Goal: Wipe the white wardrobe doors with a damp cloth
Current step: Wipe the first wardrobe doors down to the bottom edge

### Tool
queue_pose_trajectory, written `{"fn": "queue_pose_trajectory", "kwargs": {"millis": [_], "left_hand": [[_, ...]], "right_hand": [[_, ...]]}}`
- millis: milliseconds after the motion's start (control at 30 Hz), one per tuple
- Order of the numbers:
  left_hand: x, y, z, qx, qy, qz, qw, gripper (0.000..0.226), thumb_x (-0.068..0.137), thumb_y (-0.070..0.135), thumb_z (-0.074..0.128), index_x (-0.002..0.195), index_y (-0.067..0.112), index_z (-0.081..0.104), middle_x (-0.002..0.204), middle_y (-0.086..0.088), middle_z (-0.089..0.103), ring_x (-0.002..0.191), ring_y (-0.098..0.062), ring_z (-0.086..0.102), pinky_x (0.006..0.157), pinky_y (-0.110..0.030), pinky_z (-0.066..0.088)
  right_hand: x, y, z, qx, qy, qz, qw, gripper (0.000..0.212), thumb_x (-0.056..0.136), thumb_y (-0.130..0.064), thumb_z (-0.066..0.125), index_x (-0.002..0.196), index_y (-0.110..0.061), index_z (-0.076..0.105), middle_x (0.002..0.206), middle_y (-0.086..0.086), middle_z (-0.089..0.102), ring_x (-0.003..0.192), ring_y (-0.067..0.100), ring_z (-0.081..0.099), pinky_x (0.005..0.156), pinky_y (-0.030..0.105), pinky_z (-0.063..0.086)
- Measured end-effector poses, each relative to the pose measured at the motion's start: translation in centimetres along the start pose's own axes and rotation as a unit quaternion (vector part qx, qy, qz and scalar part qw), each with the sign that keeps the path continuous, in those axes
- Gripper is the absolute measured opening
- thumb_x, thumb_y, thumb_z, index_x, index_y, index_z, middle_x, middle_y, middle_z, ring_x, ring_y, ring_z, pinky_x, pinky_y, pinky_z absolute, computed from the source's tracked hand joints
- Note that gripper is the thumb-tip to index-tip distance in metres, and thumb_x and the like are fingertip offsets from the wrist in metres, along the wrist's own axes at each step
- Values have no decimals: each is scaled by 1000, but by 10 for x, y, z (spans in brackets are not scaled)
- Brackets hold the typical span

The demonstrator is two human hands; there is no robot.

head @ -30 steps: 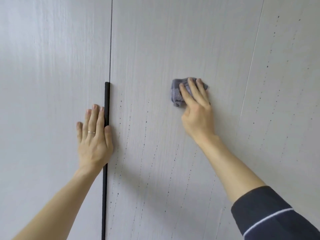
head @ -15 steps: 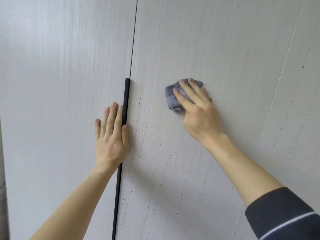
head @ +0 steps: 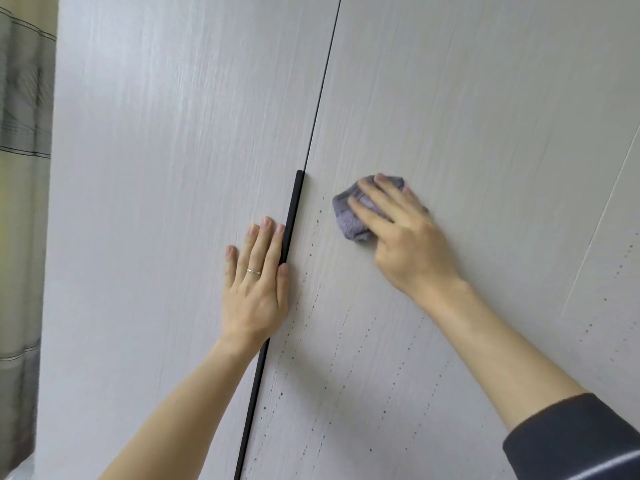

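White wood-grain wardrobe doors fill the view: a left door and a middle door, split by a thin seam with a black vertical handle strip. My right hand presses a bunched grey-purple cloth flat against the middle door, just right of the handle top. My left hand, wearing a ring, lies flat and open on the left door, fingers beside the handle strip. Rows of small dark specks run down the middle door below the cloth.
A third door panel begins past a seam at the right. A grey curtain hangs at the far left beside the wardrobe's side.
My right hand and the cloth have slid left across the middle door toward the handle. The view has swung left, bringing the curtain into sight. My left hand stays put.
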State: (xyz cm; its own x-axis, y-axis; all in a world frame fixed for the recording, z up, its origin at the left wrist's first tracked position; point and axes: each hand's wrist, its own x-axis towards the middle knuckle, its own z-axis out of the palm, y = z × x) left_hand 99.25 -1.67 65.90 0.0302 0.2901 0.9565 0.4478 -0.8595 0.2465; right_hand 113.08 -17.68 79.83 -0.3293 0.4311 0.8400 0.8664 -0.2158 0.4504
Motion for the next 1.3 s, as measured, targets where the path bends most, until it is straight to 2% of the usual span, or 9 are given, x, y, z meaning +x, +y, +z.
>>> {"fn": "queue_pose_trajectory", "kwargs": {"millis": [133,367,600,733,933,1000,1100,1167,1300], "left_hand": [[-1,-2,1,1,-1,6,1000,54,106,27,26,159,17,24,167,1,19,155,-15,11,125,-46,9],[-2,-9,2,-2,8,27,1000,54,106,28,27,159,19,23,167,-1,22,155,-17,16,125,-46,11],[-2,-13,-1,-11,0,45,999,54,106,28,29,159,18,25,167,-1,22,155,-18,15,125,-46,9],[-2,-27,-2,-15,1,99,995,55,105,28,32,159,14,27,167,-4,22,155,-21,18,125,-48,12],[-4,-43,-7,-2,-1,163,987,55,105,28,36,157,9,31,165,-8,26,154,-23,21,125,-48,13],[-5,-43,-9,-8,-7,158,987,55,106,28,37,157,9,31,165,-8,26,154,-23,20,124,-48,15],[-5,-43,-11,-12,-27,164,986,56,106,29,33,158,7,27,166,-7,22,156,-21,11,125,-46,9],[-5,-43,-10,-11,-38,163,986,57,106,30,30,158,7,25,167,-6,18,156,-20,10,125,-46,6],[-6,-45,-6,-12,-31,167,985,58,106,30,28,159,8,23,167,-7,19,155,-21,13,125,-48,6]], "right_hand": [[15,-14,12,20,47,90,995,52,91,-1,34,133,-10,63,148,12,51,142,31,40,120,48,27],[-44,-38,17,16,-119,-153,981,55,89,1,33,128,-17,68,147,3,53,142,24,42,114,46,37],[55,-27,11,13,29,121,992,55,90,-4,30,134,-12,62,149,11,49,143,31,39,120,48,25],[0,-61,27,-15,-10,55,998,55,92,2,33,140,-12,57,153,10,45,146,29,34,119,48,28],[-114,-86,16,-65,-227,-117,965,57,98,0,22,142,-13,55,156,6,41,148,27,31,114,46,38],[-106,-71,3,-81,-236,-134,959,57,94,3,28,139,-12,58,154,6,44,146,28,35,113,46,40],[-65,-51,-8,-77,-104,67,989,59,87,3,30,137,-9,60,150,10,48,142,31,41,116,43,34],[-43,-45,-8,-45,-10,228,973,64,84,1,26,141,-8,55,153,10,43,145,30,35,122,34,23],[-66,-81,30,-27,29,208,977,56,91,10,36,141,-6,54,154,12,41,148,32,30,122,43,25]]}}
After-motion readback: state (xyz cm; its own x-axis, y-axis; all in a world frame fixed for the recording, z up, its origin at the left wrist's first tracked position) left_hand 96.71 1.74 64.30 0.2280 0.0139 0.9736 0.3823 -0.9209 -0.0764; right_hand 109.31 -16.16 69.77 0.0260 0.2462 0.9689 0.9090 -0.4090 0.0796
